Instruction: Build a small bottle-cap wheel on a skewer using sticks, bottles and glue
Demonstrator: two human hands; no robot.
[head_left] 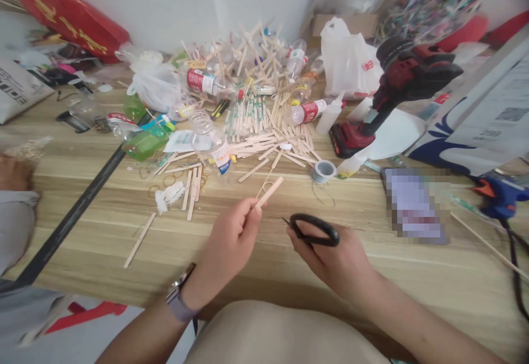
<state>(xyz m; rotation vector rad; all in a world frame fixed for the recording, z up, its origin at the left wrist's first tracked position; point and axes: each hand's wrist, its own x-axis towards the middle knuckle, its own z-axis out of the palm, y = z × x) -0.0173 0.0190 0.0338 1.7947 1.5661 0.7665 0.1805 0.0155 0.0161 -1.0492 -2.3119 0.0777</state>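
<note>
Looks partway along, with many loose sticks (253, 147) apparently unused beyond the black scissors (318, 241). Grips the scissors in the right hand (341, 256); pinches one wooden stick (270, 192) in the left hand (229, 235), left of the scissors, beside a thin loop (264, 185).

Looks like you're in a craft workshop: wood-grain bench (273, 259), wooden sticks (253, 147) heaped at 12 o'clock, plastic bottles (202, 81) at 11, squeeze bottle (329, 116) between 1 and 2, cordless power tool (407, 75) at 2, blue glue gun (508, 196) at your 3.
</note>
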